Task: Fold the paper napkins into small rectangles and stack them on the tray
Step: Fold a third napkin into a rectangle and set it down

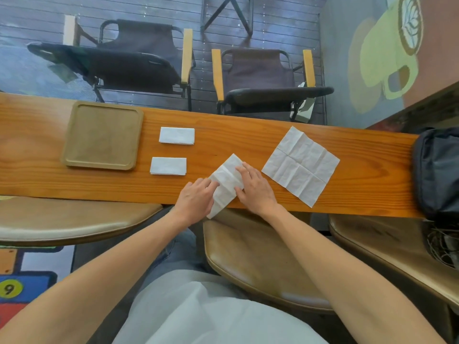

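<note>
On the long wooden table [347, 155], the left hand [196, 201] and the right hand [253, 186] both press on a half-folded napkin [227, 181] lying tilted at the near edge, its lower corner hanging over. The left hand's fingers lie fairly straight on the napkin's left side; the right hand's fingers rest flat on its right side, and neither hand is curled around it. Just to the right lies an unfolded napkin [300, 166], creased into squares. To the left, two folded rectangles sit apart: the far folded napkin [176, 136] and the near folded napkin [168, 166]. The square tan tray [74, 135] lies farther left.
</note>
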